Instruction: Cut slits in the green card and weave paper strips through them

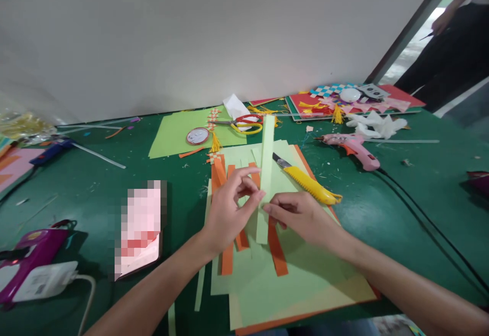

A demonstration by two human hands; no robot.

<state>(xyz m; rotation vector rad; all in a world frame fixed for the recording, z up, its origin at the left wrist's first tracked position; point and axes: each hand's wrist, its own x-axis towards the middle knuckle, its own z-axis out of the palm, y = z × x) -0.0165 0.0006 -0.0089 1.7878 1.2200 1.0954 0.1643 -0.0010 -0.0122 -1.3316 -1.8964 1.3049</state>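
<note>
A long pale green paper strip is held raised over a stack of green paper sheets. My left hand pinches the strip's left edge near its middle, with the index finger lifted off. Lower down, on the right edge, the thumb and curled fingers of my right hand grip it. Several orange paper strips lie on the sheets beneath my hands; one orange strip slants just below the right hand. A yellow utility knife with its blade out rests on the stack, beyond the right hand.
Scissors and a tape roll lie on a green sheet behind. A pink glue gun with a trailing cord is at right; a phone and purple power strip are at left. A person stands far right.
</note>
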